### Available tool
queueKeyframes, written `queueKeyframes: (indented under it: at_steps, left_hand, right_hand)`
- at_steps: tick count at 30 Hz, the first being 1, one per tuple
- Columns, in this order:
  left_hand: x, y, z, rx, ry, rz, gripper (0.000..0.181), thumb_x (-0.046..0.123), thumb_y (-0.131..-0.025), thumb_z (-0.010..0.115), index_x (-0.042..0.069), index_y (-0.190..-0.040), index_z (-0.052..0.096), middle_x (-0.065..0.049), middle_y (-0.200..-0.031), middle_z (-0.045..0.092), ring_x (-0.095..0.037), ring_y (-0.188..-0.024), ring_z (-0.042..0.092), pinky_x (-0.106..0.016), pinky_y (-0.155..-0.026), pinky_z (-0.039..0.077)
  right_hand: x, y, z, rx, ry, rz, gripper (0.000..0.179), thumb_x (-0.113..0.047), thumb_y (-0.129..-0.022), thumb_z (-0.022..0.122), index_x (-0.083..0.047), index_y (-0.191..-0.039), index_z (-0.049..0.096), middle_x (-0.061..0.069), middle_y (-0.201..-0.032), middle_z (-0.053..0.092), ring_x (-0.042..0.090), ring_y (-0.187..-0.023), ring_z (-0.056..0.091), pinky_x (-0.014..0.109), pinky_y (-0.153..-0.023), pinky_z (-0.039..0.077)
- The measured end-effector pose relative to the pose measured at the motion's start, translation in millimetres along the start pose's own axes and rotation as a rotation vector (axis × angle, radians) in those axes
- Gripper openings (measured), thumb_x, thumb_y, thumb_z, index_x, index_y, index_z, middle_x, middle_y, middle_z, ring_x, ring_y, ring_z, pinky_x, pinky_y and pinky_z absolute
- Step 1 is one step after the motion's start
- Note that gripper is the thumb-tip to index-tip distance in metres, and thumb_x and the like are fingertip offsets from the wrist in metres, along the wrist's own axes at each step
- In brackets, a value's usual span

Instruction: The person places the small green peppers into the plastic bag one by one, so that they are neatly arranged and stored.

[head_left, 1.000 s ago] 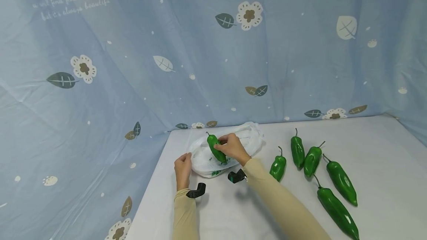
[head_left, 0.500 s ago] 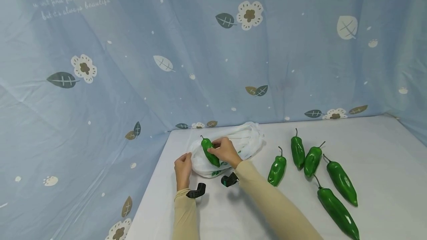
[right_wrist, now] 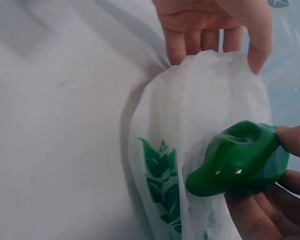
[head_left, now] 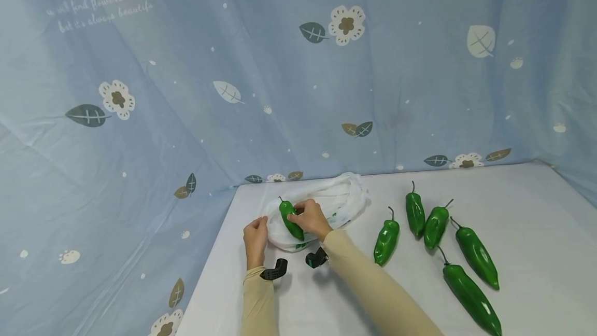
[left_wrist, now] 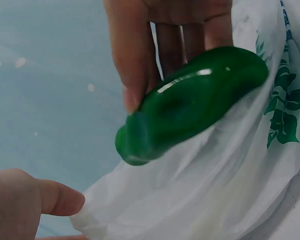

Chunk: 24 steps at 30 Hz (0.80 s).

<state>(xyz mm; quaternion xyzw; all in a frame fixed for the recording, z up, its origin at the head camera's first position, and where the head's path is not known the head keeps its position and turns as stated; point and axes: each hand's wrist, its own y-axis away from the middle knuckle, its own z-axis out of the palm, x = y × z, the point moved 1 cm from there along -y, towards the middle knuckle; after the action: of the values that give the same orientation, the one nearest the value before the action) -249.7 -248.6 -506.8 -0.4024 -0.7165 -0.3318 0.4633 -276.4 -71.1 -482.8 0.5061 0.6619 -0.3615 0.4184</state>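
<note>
One green pepper (head_left: 291, 220) pinched in the grip of the right hand (head_left: 311, 219), thumb and fingers on opposite sides. Position: over the near left end of a white plastic bag (head_left: 345, 201), toward the far left of the counter (head_left: 536, 232). Depth relative to the bag's rim: cannot tell. Contact between pepper and bag: likewise cannot tell.

Pepper surface: glossy, dark to mid green, bright highlights, shallow dent near the top in the right wrist view. Tilted in the head view, thin stem at upper left, tip at lower right. Blurred at the left end in the left wrist view; foreshortened to a squat lump in the right wrist view.

Left hand (head_left: 255, 242): grip together on the bag's edge, fingertips partly behind the plastic; mostly cropped to a thumb in the left wrist view. Bag interior largely hidden by pepper and right hand. Green leaf print (left_wrist: 285, 110) on the bag, partly lost in folds.

Right on the counter: five more green peppers (head_left: 436, 227), nearest one with tip at the frame's lower edge. Backdrop: blue cloth (head_left: 280, 40), lettering faint and cut off at upper left.
</note>
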Motion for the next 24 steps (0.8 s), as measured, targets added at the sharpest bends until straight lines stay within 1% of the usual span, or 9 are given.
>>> queueKeyframes:
  at_steps: [5,10,12,17,24]
  left_hand:
    - [-0.5,0.5,0.7,0.01,-0.007,0.008,0.052,0.029,-0.105,0.052,-0.011,-0.138,0.057,-0.033,-0.147,0.054,-0.048,-0.142,0.048,-0.058,-0.117,0.042]
    - [-0.8,0.1,1.1,0.02,-0.01,0.018,0.051,0.028,-0.105,0.052,-0.011,-0.136,0.059,-0.034,-0.145,0.056,-0.048,-0.14,0.05,-0.059,-0.115,0.044]
    - [-1.4,-0.4,1.1,0.024,-0.012,0.025,0.051,0.028,-0.105,0.052,-0.012,-0.136,0.059,-0.034,-0.144,0.056,-0.049,-0.139,0.05,-0.059,-0.115,0.044]
    - [-2.0,-0.3,1.0,0.026,-0.014,0.034,0.05,0.027,-0.104,0.052,-0.011,-0.134,0.061,-0.034,-0.143,0.057,-0.049,-0.138,0.051,-0.059,-0.114,0.044]
    - [-1.4,-0.1,1.1,0.029,-0.016,0.031,0.047,0.027,-0.103,0.055,-0.009,-0.13,0.065,-0.032,-0.139,0.061,-0.047,-0.134,0.055,-0.058,-0.111,0.047]
  right_hand:
    - [4.1,0.4,4.6,0.007,0.008,0.03,0.038,-0.017,-0.093,0.076,0.007,-0.122,0.071,0.019,-0.109,0.075,0.028,-0.095,0.073,0.038,-0.08,0.063]
    - [5.9,0.3,7.6,0.008,0.017,0.017,0.039,-0.016,-0.093,0.076,0.008,-0.123,0.07,0.021,-0.109,0.075,0.029,-0.097,0.073,0.039,-0.081,0.063]
    - [6.5,0.3,8.6,0.007,0.025,0.002,0.038,-0.014,-0.092,0.077,0.01,-0.122,0.07,0.022,-0.108,0.075,0.03,-0.096,0.073,0.039,-0.08,0.063]
    - [9.1,-0.2,11.6,0.01,0.047,-0.001,0.038,-0.014,-0.092,0.078,0.01,-0.12,0.071,0.022,-0.107,0.076,0.029,-0.094,0.074,0.038,-0.079,0.063]
    - [12.3,-1.0,14.0,0.007,0.058,0.02,0.037,-0.014,-0.091,0.078,0.008,-0.12,0.072,0.02,-0.105,0.076,0.025,-0.091,0.073,0.038,-0.077,0.063]
